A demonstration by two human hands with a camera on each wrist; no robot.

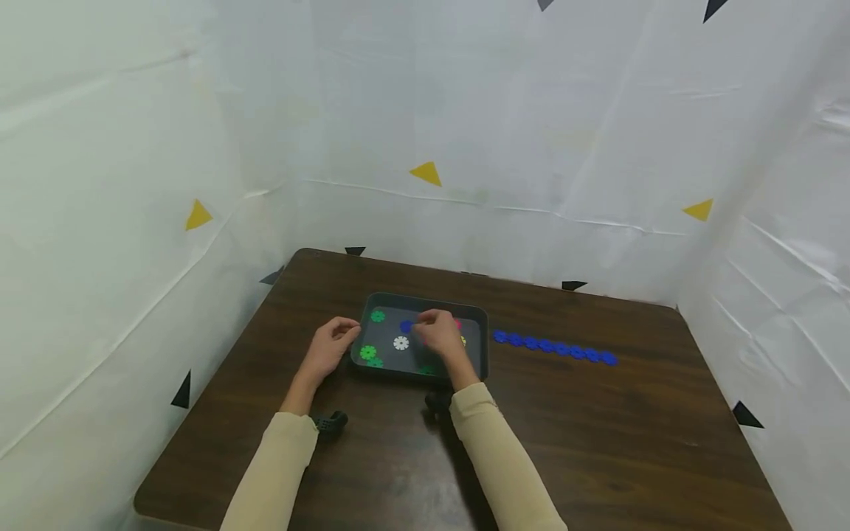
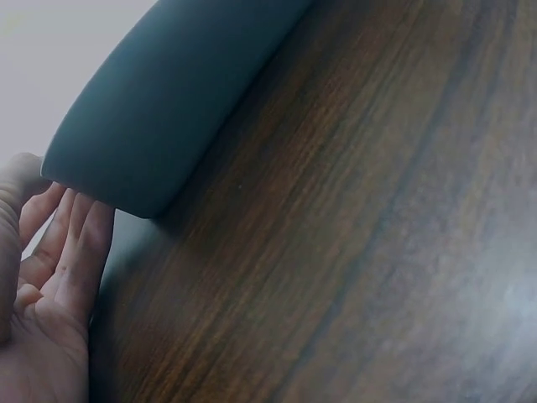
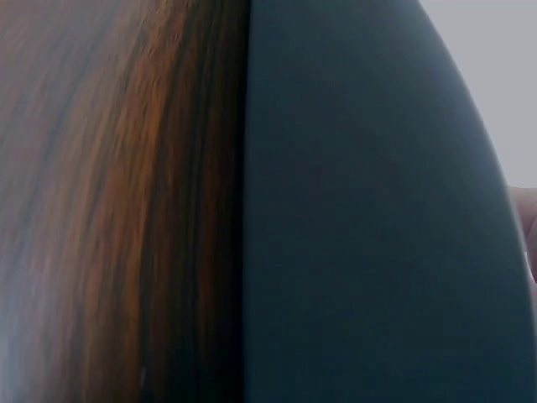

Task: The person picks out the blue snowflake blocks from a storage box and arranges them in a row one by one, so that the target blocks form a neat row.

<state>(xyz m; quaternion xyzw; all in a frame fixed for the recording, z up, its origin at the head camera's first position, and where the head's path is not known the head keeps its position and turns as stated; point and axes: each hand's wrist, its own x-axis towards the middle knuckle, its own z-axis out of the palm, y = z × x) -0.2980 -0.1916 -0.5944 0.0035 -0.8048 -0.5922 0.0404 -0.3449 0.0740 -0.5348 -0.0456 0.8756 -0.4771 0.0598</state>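
A dark grey tray (image 1: 398,375) holds flower-shaped plastic discs. At its left side my left hand (image 1: 330,343) pinches the rim, the thumb at the top edge and the fingers along the outer wall in the left wrist view. My right hand (image 1: 438,334) is over the tray, fingers bent down, fingertips right beside a blue disc (image 1: 406,326). Whether they grip a disc I cannot tell. A white disc (image 1: 401,344) lies below the blue one. Green discs (image 1: 368,352) lie toward the left; red and yellow (image 1: 463,341) ones are partly hidden behind the right hand.
A straight row of several blue discs (image 1: 561,349) runs along the brown wooden table (image 1: 598,442) right of the tray. Black wrist devices (image 1: 332,422) sit under both wrists. White sheeting (image 1: 505,133) with yellow and black triangles stands behind the table and at both sides.
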